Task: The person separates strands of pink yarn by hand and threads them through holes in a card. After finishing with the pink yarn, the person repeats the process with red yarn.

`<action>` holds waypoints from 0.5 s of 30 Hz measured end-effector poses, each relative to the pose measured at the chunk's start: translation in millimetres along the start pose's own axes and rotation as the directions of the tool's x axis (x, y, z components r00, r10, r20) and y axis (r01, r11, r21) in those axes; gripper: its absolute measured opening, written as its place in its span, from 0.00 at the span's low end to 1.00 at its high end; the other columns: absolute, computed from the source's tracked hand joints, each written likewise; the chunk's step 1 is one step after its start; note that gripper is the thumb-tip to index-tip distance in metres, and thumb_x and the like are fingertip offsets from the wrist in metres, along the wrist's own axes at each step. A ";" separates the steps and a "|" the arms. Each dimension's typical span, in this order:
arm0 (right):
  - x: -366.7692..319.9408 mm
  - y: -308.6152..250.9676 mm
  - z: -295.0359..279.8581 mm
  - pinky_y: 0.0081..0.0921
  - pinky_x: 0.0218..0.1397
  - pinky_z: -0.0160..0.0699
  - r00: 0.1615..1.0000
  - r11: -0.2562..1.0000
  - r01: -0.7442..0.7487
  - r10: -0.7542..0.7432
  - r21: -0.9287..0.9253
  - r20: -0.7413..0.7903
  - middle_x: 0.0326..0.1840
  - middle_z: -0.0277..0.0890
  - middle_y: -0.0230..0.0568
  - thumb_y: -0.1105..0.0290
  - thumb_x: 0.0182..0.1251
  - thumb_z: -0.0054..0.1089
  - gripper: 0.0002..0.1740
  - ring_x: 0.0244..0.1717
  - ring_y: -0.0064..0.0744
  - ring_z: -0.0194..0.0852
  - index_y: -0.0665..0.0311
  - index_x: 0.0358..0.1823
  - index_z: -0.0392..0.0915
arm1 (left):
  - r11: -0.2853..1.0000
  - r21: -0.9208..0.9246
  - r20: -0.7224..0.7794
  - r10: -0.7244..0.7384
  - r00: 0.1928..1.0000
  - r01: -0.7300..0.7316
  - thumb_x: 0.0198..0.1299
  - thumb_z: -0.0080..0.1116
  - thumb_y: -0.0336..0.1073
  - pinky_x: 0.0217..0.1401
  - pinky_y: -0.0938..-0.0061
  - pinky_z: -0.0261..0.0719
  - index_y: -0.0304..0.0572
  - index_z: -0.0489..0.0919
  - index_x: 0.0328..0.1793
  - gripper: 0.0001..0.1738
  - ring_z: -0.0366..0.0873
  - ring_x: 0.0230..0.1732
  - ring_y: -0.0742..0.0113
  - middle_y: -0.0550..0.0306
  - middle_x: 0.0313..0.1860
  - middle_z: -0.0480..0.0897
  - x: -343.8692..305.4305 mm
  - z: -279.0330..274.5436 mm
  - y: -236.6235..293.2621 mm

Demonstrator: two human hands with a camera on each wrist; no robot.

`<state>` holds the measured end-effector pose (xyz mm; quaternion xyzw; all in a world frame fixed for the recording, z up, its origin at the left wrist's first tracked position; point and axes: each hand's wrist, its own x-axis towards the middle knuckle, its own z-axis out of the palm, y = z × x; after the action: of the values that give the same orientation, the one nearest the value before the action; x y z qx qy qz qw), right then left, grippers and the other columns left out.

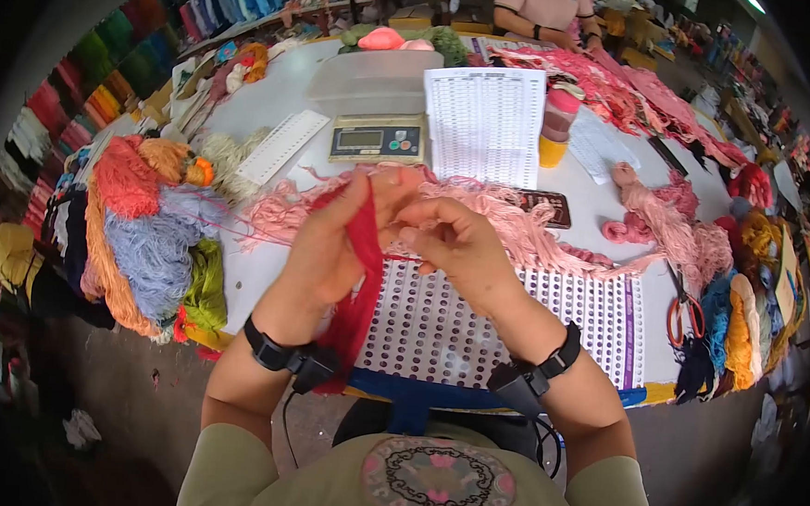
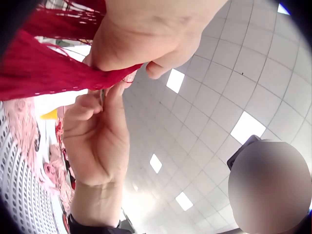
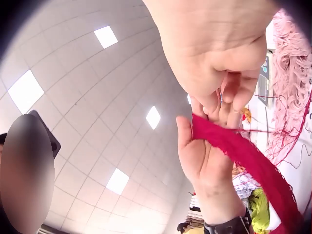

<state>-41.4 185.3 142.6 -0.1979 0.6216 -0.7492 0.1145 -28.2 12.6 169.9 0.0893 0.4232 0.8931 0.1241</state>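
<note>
A skein of deep red yarn (image 1: pixel 360 297) runs over my left hand (image 1: pixel 322 248) between thumb and fingers and hangs down past the wrist toward the table's front edge. My left hand holds it up, palm turned inward. Close beside it, my right hand (image 1: pixel 468 255) has its thumb and fingers bent together at the left fingertips, pinching at the yarn's end. In the right wrist view, the red skein (image 3: pixel 248 156) drapes across the left palm, and thin red strands trail off toward the table. I cannot tell exactly what lies between the right fingertips.
Below the hands lies a white board (image 1: pixel 446 334) with rows of holes. Pale pink yarn (image 1: pixel 499 236) spreads behind it. Farther back stand a scale (image 1: pixel 377 140) and a printed sheet (image 1: pixel 482 123). Scissors (image 1: pixel 684 321) lie right; yarn bundles (image 1: pixel 150 247) heap left. Another person works across the table.
</note>
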 end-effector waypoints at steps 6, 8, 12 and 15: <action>-25.1 -8.8 -15.2 0.13 0.31 0.71 1.000 0.994 0.007 -0.010 -0.108 -0.024 0.35 0.78 0.28 0.72 0.65 0.62 0.07 0.33 0.13 0.72 0.62 0.43 0.77 | 0.997 0.071 0.090 -0.026 0.996 0.020 0.73 0.39 0.45 0.71 0.65 0.63 0.29 0.59 0.72 0.29 0.65 0.70 0.59 0.44 0.70 0.67 6.8 25.8 -29.3; -31.0 -12.2 -19.0 0.13 0.30 0.70 0.996 0.999 -0.042 0.042 0.002 -0.072 0.34 0.77 0.28 0.73 0.66 0.61 0.04 0.31 0.13 0.70 0.62 0.40 0.77 | 0.998 0.055 0.099 -0.039 0.994 0.033 0.73 0.39 0.45 0.72 0.64 0.61 0.29 0.59 0.72 0.29 0.64 0.70 0.58 0.43 0.70 0.67 7.7 27.3 -34.6; -37.7 -11.2 -19.7 0.13 0.29 0.70 0.994 0.981 0.081 -0.091 -0.175 -0.053 0.34 0.75 0.28 0.72 0.67 0.59 0.02 0.31 0.13 0.69 0.62 0.38 0.76 | 0.997 0.083 0.057 -0.006 0.998 0.001 0.73 0.40 0.44 0.70 0.66 0.64 0.30 0.60 0.71 0.29 0.66 0.69 0.59 0.43 0.68 0.69 12.9 34.0 -48.4; -38.1 -11.7 -24.1 0.15 0.27 0.70 0.989 0.975 0.086 -0.108 -0.205 -0.100 0.30 0.73 0.27 0.74 0.66 0.58 0.01 0.28 0.14 0.69 0.63 0.37 0.76 | 0.999 0.035 0.021 -0.027 0.999 0.026 0.73 0.41 0.44 0.69 0.66 0.66 0.32 0.63 0.70 0.27 0.68 0.67 0.60 0.44 0.66 0.71 14.6 39.5 -44.7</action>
<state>-17.0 224.9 144.6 -0.1966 0.6888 -0.6974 0.0227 -25.1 73.3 160.7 0.0953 0.4384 0.8828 0.1390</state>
